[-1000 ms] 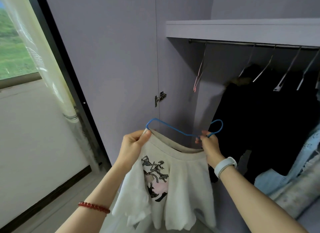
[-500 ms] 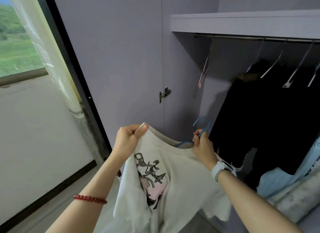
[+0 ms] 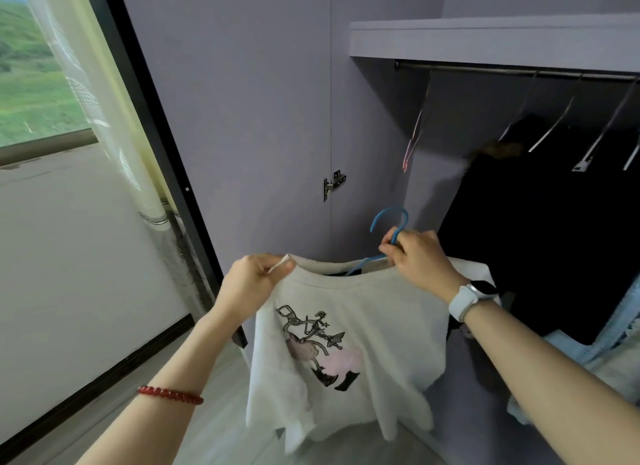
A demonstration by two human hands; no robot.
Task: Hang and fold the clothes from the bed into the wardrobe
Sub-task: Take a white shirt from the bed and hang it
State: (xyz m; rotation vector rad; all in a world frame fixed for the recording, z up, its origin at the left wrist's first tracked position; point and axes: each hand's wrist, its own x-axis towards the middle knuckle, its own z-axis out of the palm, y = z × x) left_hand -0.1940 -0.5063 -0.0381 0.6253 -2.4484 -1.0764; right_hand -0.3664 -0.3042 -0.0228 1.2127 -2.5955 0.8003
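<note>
White T-shirt (image 3: 346, 340) threaded on blue hanger (image 3: 389, 229), held up before open wardrobe (image 3: 485, 38); left hand (image 3: 249, 284) pinching the shoulder, right hand (image 3: 419, 260) gripping hanger neck; not yet hooked on rail (image 3: 512, 71), likely next

A sheer curtain (image 3: 104, 118) is hanging beside the black-framed window (image 3: 31, 83), which is showing green hillside; a metal hinge (image 3: 334, 184) is sitting on the lilac panel.
</note>
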